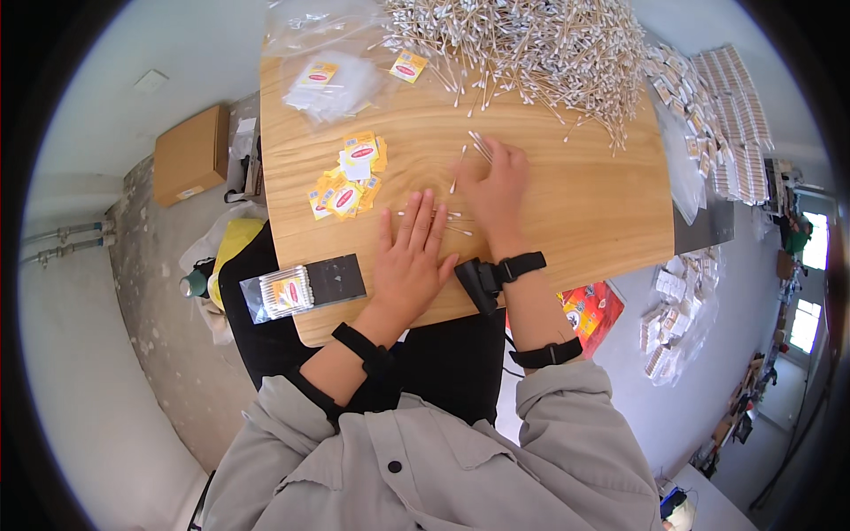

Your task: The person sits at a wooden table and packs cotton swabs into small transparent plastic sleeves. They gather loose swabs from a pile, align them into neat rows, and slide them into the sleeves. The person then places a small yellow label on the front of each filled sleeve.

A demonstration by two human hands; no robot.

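My left hand point(410, 265) lies flat on the wooden table with its fingers stretched out. Beneath and beside its fingers are a few cotton swabs point(458, 231), partly hidden by the hand. Farther right, my right hand point(498, 186) has its fingers curled, with several cotton swabs point(480, 145) at the fingertips. One loose swab point(459, 168) lies just left of that hand. A big heap of cotton swabs point(531, 53) covers the far side of the table. Left of my hands is a loose pile of yellow cards point(350, 181).
A clear packet of swabs with a card point(285, 292) rests by a dark strip point(338, 278) at the near left edge. Clear plastic bags point(341, 93) lie at the far left. Bundled swab packs point(730, 115) stand right of the table point(602, 203); a cardboard box point(190, 155) is left.
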